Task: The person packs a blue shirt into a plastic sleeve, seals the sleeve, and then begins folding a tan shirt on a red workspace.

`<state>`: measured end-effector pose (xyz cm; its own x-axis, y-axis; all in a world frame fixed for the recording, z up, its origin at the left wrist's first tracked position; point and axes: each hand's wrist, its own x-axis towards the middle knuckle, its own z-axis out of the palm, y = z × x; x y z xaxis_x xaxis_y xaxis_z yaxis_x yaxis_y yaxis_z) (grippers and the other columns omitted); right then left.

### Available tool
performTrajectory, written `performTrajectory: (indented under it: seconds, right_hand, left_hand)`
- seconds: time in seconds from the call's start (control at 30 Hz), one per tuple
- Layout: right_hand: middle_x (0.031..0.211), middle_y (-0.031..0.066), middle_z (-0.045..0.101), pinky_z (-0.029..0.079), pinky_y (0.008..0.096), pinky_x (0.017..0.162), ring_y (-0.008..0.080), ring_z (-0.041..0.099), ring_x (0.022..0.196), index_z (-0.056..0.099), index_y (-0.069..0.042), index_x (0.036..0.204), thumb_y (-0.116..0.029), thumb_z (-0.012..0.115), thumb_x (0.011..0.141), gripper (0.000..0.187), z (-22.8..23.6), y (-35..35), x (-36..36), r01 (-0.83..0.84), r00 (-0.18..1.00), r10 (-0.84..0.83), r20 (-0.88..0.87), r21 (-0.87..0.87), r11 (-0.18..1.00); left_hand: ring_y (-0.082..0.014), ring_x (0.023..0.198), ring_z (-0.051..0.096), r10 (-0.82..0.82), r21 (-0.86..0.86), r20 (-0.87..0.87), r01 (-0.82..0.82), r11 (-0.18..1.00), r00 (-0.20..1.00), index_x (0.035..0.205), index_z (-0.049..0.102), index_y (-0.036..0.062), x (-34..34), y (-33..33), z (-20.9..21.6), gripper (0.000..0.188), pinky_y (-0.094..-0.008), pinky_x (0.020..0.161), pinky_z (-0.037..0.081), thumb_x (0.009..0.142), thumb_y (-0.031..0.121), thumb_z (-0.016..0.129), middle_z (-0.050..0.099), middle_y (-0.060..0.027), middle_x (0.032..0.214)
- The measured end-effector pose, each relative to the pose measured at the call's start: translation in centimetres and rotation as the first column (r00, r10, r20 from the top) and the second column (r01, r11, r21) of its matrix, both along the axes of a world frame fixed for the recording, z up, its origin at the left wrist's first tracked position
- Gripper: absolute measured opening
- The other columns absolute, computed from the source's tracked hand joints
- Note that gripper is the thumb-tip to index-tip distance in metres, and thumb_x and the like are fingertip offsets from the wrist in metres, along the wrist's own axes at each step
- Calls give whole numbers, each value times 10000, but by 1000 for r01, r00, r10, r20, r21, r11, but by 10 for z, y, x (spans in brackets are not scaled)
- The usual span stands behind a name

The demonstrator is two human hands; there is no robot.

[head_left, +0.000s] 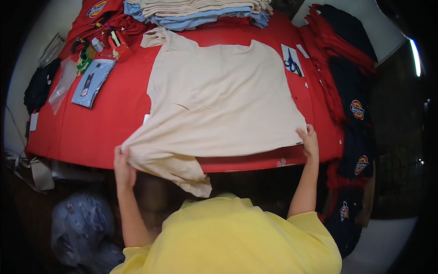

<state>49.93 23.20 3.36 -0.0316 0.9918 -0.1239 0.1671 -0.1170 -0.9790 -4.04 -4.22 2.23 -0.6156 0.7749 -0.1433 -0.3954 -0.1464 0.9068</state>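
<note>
A cream shirt [223, 96] lies spread across the red-covered table [82, 137], slightly wrinkled in the middle. My left hand [124, 169] is closed on its near left part, pulling the cloth into taut folds. From there a loose part of the shirt droops over the table's front edge. At the near right corner, my right hand [310, 140] pinches the cloth between thumb and fingers. A bunched part of the shirt sits at the far left.
Folded cream and blue garments [205, 11] are stacked at the back. Blue scissors [292, 64] lie right of the shirt. On the left are a bagged blue garment [93, 82] and a small white bottle [97, 44]. Dark garments [349, 86] line the right edge. A plastic bag [82, 223] sits below left.
</note>
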Motion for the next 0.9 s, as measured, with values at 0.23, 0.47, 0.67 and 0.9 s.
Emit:
performTrajectory:
  seconds: [0.23,0.47,0.67,0.9]
  right_hand:
    - [958,87,651,501,284,785,146,620,853,529,-2,1114,13,705,791,368,-38,-61,44,101,965,-91,244,-28,995]
    - [1249,191,562,397,446,1010,357,508,1192,555,15,1151,-76,660,821,358,-5,-94,-7,177,381,-251,890,196,964]
    - [1444,223,406,274,473,1122,381,359,1346,478,-19,1337,-173,578,921,455,-60,-57,-59,-276,630,-252,735,515,812]
    - [1358,159,495,276,518,1091,361,410,1278,596,-58,1209,-176,586,909,323,-36,-39,-69,-117,481,-134,867,215,970]
  left_hand:
    - [-192,1037,618,-333,-197,-190,296,934,924,1510,256,83,-16,-18,22,760,-316,855,537,842,-11,608,566,-151,1263]
    - [-126,931,614,-511,-527,-245,330,784,824,1388,494,56,-39,-19,1,490,-256,772,518,912,85,602,604,-71,1187]
    - [-179,1151,561,-253,-137,104,266,954,962,1386,495,33,-33,49,-23,469,-326,966,461,922,27,564,588,-106,1271]
    - [-265,1200,516,-67,-389,-788,-411,825,612,1300,584,40,-59,50,-11,440,-380,1046,391,861,22,607,588,-119,1259]
